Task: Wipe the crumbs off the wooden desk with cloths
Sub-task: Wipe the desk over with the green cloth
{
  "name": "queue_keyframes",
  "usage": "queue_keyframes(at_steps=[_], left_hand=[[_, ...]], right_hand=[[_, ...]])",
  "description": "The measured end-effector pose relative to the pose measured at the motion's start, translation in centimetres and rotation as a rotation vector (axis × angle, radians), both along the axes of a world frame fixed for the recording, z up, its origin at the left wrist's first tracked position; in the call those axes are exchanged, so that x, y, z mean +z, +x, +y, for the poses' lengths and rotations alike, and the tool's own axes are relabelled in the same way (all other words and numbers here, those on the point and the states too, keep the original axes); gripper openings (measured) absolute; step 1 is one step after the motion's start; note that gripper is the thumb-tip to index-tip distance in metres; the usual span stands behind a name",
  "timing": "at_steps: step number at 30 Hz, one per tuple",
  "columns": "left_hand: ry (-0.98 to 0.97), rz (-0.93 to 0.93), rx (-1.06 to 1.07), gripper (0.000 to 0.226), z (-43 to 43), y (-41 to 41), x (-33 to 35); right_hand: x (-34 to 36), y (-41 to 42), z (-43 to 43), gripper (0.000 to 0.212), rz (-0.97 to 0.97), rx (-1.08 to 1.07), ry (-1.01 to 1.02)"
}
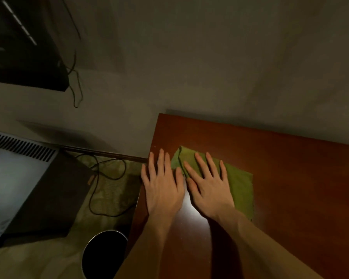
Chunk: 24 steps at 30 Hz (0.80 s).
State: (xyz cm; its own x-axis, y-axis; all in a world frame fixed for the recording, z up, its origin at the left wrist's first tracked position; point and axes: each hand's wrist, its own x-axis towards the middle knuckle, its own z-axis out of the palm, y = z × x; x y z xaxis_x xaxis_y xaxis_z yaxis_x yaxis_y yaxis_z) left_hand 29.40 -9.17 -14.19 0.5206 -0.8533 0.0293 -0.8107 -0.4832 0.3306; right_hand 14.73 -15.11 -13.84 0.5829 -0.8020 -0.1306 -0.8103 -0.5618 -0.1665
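Head view: green cloth [238, 184] lies flat on the wooden tabletop [280, 168], near its left edge. Our right hand [209, 190] presses on the cloth, fingers [200, 161] spread open, gripping nothing. Our left hand [162, 185] rests flat just left of the cloth, on bare wood, also open. A few pale specks show near the cloth; we judge wiping unfinished. Dark bin [104, 254] stands below the tabletop's left edge.
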Motion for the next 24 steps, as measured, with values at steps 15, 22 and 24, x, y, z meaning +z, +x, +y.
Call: queue_keyframes(at_steps=[15, 22, 24], left_hand=[[-0.130, 0.145, 0.022, 0.065, -0.1, 0.3, 0.1], [-0.199, 0.140, 0.021, 0.065, -0.1, 0.4, -0.2], [-0.221, 0.146, 0.030, 0.066, 0.1, 0.4, -0.3]], right_hand=[[-0.2, 6.0, -2.8, 0.076, 0.125, 0.411, -0.048], [-0.1, 7.2, -11.0, 0.058, 0.056, 0.172, -0.040], [-0.4, 8.4, -12.3, 0.057, 0.027, 0.084, -0.017]])
